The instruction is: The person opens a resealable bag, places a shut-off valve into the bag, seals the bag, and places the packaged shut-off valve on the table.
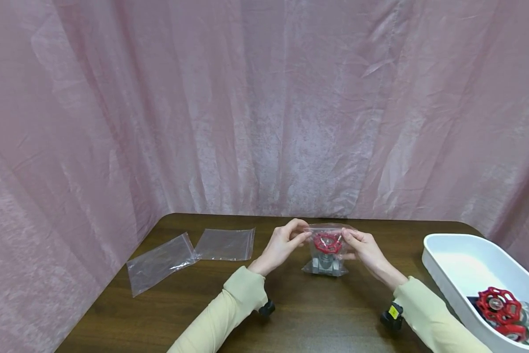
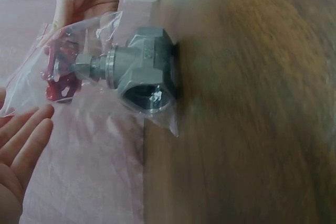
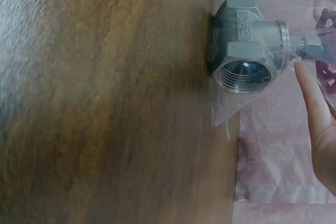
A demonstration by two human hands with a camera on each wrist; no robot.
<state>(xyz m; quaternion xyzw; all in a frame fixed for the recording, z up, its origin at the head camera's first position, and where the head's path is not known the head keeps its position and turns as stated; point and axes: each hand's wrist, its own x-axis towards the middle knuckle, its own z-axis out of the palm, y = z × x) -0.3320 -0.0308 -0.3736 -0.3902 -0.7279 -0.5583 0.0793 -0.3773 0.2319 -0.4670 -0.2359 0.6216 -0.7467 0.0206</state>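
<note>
A metal gate valve (image 1: 326, 265) with a red handwheel (image 1: 328, 242) stands upright inside a clear plastic bag (image 1: 330, 226), its body low at the tabletop. My left hand (image 1: 283, 245) pinches the bag's upper left edge between thumb and fingers. At the upper right edge, my right hand (image 1: 365, 251) pinches the film with the thumb in front. In the left wrist view the valve body (image 2: 147, 64) shows through the film, with left fingers (image 2: 31, 140) beside the handwheel. The right wrist view shows the threaded opening (image 3: 244, 74) and a right finger (image 3: 311, 90) near the valve neck.
Two flat clear bags (image 1: 160, 263) (image 1: 225, 244) lie on the left of the brown wooden table (image 1: 317, 318), overlapping at a corner. A white tub (image 1: 442, 279) at the right holds more valves with red handwheels (image 1: 499, 305). Pink curtains (image 1: 264, 108) hang behind the table.
</note>
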